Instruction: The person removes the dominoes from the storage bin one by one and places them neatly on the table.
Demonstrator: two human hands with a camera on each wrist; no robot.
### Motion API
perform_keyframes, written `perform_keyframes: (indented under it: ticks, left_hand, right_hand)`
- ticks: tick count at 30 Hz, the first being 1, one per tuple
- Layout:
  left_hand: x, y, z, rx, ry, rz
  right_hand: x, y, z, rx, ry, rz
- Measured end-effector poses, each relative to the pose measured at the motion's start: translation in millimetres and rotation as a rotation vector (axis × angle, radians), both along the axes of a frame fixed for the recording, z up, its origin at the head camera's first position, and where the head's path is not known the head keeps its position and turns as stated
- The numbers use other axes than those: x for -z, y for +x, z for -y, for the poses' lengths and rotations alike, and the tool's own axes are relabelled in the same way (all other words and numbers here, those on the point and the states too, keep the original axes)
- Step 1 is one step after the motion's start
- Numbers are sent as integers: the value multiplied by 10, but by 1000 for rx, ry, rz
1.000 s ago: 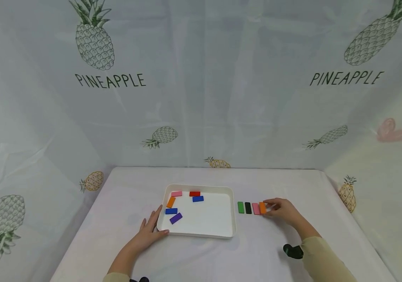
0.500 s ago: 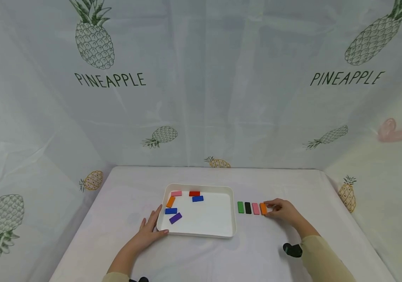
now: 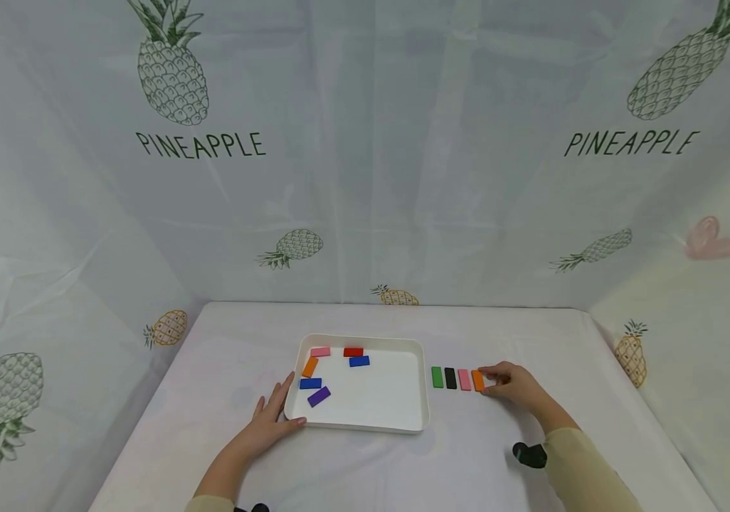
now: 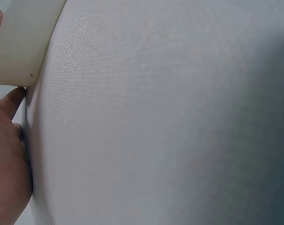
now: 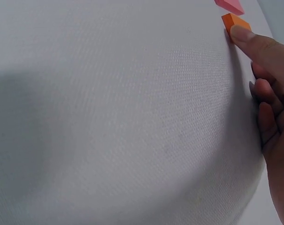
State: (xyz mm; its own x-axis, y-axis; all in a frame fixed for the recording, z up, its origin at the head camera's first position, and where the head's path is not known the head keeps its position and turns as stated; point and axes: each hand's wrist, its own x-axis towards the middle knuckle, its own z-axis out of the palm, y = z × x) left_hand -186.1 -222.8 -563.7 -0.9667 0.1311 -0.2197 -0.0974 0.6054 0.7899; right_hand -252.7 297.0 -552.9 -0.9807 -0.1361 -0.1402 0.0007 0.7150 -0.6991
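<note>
My right hand (image 3: 515, 385) pinches an orange block (image 3: 478, 380) at its two ends, low at the table. In the right wrist view the thumb (image 5: 254, 43) presses the near end of that block, and the other fingers are curled beneath. A pink block (image 3: 464, 380), a black block (image 3: 451, 378) and a green block (image 3: 437, 377) lie to its left in a row, with small gaps. My left hand (image 3: 267, 425) rests with spread, fairly straight fingers against the left front corner of a white tray (image 3: 365, 427). In the left wrist view a finger touches the tray's wall (image 4: 19, 56).
Inside the tray lie several loose blocks: pink (image 3: 321, 351), red (image 3: 353, 352), orange (image 3: 310, 367), two blue ones and purple (image 3: 319, 397), mostly on the left side. The white cloth-covered table (image 3: 365, 469) meets a pineapple-printed curtain (image 3: 365, 178) at the back.
The orange block in my right hand has shifted slightly right, from touching the pink block to standing a small gap away. My left hand and the tray have stayed put.
</note>
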Motion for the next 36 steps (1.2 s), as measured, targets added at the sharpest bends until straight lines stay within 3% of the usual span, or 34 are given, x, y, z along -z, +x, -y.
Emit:
perform_keyframes:
  ticks: [13,23,30,36]
  left_hand:
    - [-52,30,-13,-4,-9,17]
    - [-21,8,-6,-9,-12,3]
    - [-20,15,-10,-14,8,24]
    - [-33,21,-1,-11,8,18]
  right_hand:
    - [-48,13,21,13,2,32]
    - [-56,-7,0,11,-40,60]
    - [-120,-3,44,32,-60,43]
    - [-212,-36,209,0,-107,5]
